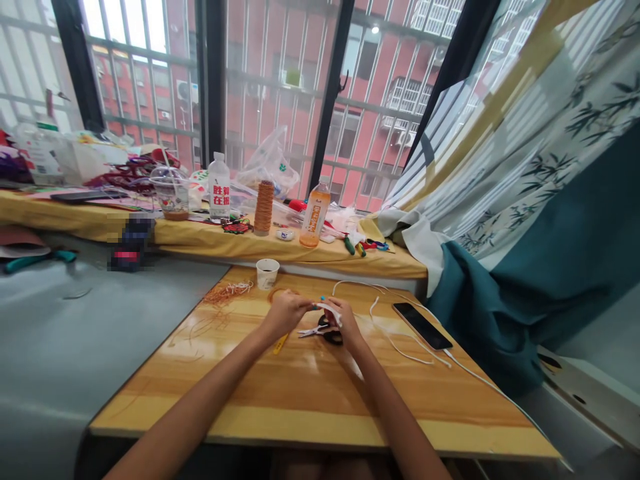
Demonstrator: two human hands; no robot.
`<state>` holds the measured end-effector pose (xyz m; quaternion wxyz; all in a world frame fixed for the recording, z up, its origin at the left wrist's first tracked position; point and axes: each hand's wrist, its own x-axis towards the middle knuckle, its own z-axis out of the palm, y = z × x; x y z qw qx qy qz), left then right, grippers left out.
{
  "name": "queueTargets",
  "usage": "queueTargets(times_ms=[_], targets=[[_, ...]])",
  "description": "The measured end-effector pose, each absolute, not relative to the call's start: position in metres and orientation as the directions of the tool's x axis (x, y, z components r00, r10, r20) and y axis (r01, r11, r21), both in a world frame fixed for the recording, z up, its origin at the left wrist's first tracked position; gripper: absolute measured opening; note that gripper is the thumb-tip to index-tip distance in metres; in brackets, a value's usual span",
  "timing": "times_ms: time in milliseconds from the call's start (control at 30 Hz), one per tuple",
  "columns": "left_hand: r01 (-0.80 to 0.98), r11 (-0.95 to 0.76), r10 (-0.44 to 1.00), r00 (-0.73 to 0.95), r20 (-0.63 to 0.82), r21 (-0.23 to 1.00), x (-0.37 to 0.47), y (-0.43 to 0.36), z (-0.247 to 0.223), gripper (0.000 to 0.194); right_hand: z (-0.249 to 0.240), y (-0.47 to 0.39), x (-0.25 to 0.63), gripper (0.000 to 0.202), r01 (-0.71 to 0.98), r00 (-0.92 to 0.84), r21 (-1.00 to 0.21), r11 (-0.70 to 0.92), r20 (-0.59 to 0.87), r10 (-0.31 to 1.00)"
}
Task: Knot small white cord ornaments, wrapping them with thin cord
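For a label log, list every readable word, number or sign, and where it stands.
"胜算在握": clear bottle, right-hand characters less clear.
Orange bottle: label too blurred.
Paper cup: print too small.
Plastic bag: green mark, unreadable.
Any other print: too small or blurred.

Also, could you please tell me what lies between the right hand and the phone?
In the head view, white cord lies on the tabletop between the right hand and the phone.

Center: white strip [334,311] partly hidden by right hand [346,321]. Bottom edge: forearms [225,383] cut off. Mid-left: dark object [133,237] pixelated, unidentifiable.
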<state>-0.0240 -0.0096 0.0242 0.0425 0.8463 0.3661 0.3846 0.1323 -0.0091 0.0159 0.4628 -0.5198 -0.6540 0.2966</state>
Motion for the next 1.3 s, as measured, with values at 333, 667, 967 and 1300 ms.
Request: queueTargets(times_ms=[333, 667, 967, 1300], targets=[[0.417, -0.394, 0.919, 0.193, 0.344, 0.819, -0.025, -0.005, 0.024, 0.037, 0.013, -0.030, 0.115, 0.023, 0.810, -0.079, -0.452, 0.373, 0.547, 0.834], [0.735, -0.484, 0.846, 0.255, 0.468, 0.475, -0.026, -0.001, 0.011, 0.030, 0.010, -0.042, 0.103, 0.021, 0.845, -0.534, 0.330, 0.420, 0.531, 0.658], [0.656, -0.743, 0.503, 0.678, 0.537, -0.133, -0.034, -0.001, 0.014, 0.021, 0.014, -0.031, 0.117, 0.018, 0.895, -0.176, -0.207, 0.395, 0.649, 0.740], [0.586, -0.782, 0.362, 0.705, 0.610, -0.212, -0.034, -0.005, 0.012, 0.030, 0.008, -0.022, 0.113, 0.032, 0.165, -0.091, -0.983, 0.080, 0.065, 0.994]])
